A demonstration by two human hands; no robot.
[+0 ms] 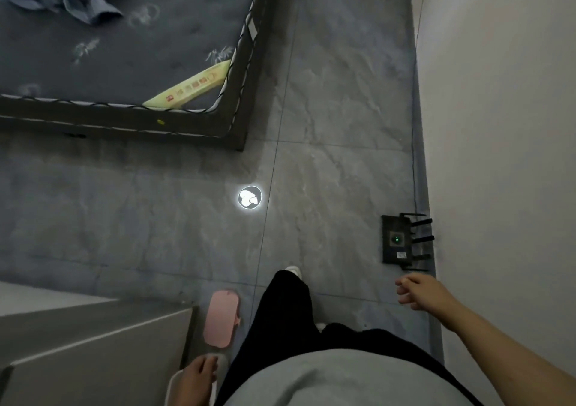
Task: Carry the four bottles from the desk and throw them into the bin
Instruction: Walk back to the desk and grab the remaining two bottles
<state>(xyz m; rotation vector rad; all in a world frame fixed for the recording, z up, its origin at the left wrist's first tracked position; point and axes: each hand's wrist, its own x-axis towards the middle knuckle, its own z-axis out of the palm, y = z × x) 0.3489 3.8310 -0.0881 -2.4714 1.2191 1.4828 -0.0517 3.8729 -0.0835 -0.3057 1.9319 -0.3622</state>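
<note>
Bottles: none in view; neither desk nor bin visible, so direction cannot be told.
Right hand (416, 293): loosely curled, empty, near black router (397, 240).
Left hand (194, 380): fingers relaxed, apparently empty, beside pink slipper (221, 318).

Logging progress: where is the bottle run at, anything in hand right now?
Done: cannot tell; no bin, desk or bottles are in view. In hand: the right hand swings loosely curled and carries nothing. The left hand, low in frame, rests on something pale that I cannot identify as a bottle. The person is walking across the grey tiled floor past the router. Left: unconfirmed.
</note>
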